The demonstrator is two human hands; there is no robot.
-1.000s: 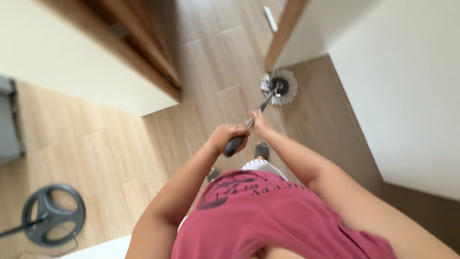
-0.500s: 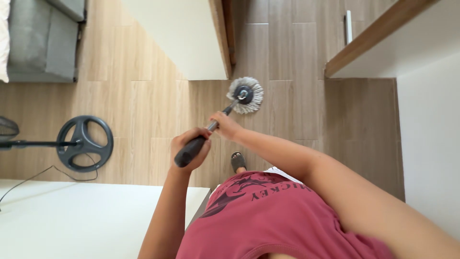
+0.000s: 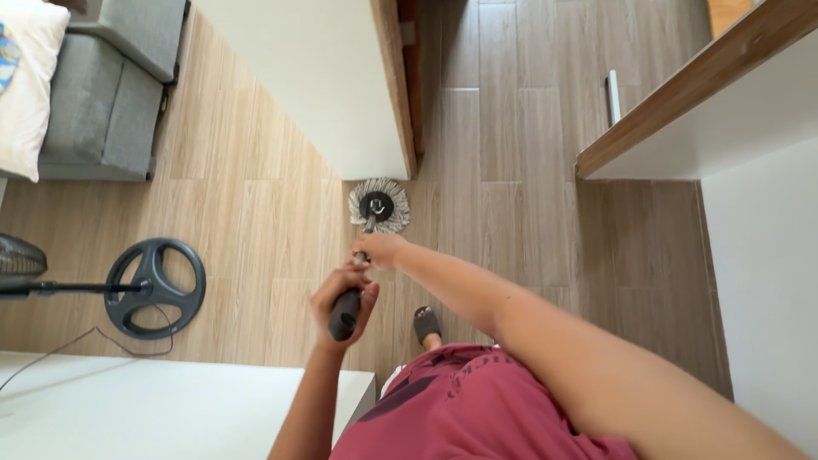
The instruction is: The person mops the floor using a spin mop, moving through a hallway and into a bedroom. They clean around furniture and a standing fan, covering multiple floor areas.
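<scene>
I look straight down at a spin mop. Its round grey string head [image 3: 379, 205] rests on the wooden floor [image 3: 256, 230], right below the corner of a white wall [image 3: 315, 77]. My left hand [image 3: 343, 298] grips the black end of the mop handle [image 3: 346, 314]. My right hand [image 3: 381, 250] holds the thin metal shaft a little further down, close above the mop head. My red shirt [image 3: 477, 409] fills the bottom of the view, and one sandalled foot [image 3: 425, 324] shows beneath my right arm.
A standing fan's round dark base [image 3: 155, 288] and pole stand at the left, with a cable trailing off. A grey sofa [image 3: 106, 102] with a white cushion sits at top left. A white surface [image 3: 170, 409] lies at bottom left, a white wall at the right.
The mop head has slid left across the floor, from the open doorway area to the wall corner. Both hands followed it left and drew closer together on the handle.
</scene>
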